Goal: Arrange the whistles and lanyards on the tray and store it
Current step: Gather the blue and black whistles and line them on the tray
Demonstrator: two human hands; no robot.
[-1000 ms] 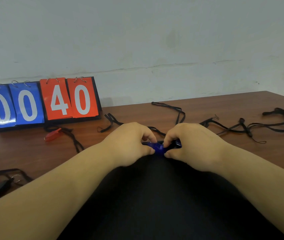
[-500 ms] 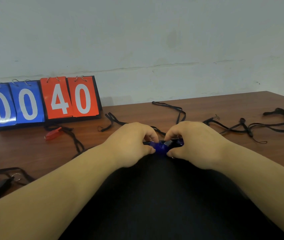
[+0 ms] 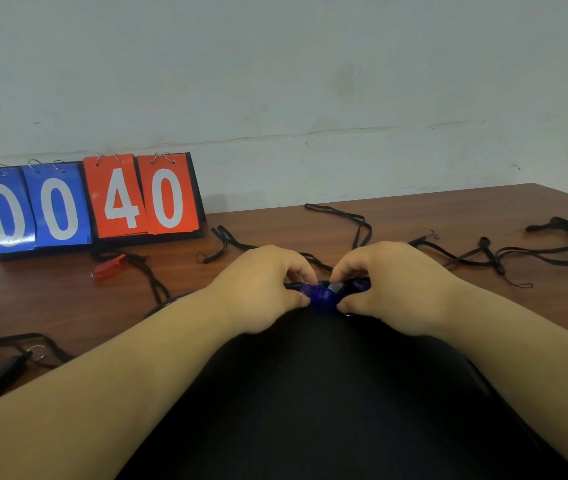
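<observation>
Hardly shifted from a second ago, the left hand (image 3: 261,289) and right hand (image 3: 396,285) pinch the blue whistle (image 3: 322,297) between fingertips at frame centre, black lanyards (image 3: 344,216) scattered across the brown table (image 3: 414,209) behind.

Pale grey-white wall (image 3: 310,64) is filling the view from 9 through 12 to 3 o'clock. Its paint is showing faint stains, and a thin crack (image 3: 344,130) is running across horizontally. Brown wood-grain table (image 3: 414,216) is lying below, its far edge running along the wall. Flip scoreboard (image 3: 85,206) is standing at 10 o'clock, reading 00 in blue and 40 in red. Light is falling soft and even, and the blue cards are glinting near their lower edges.
</observation>
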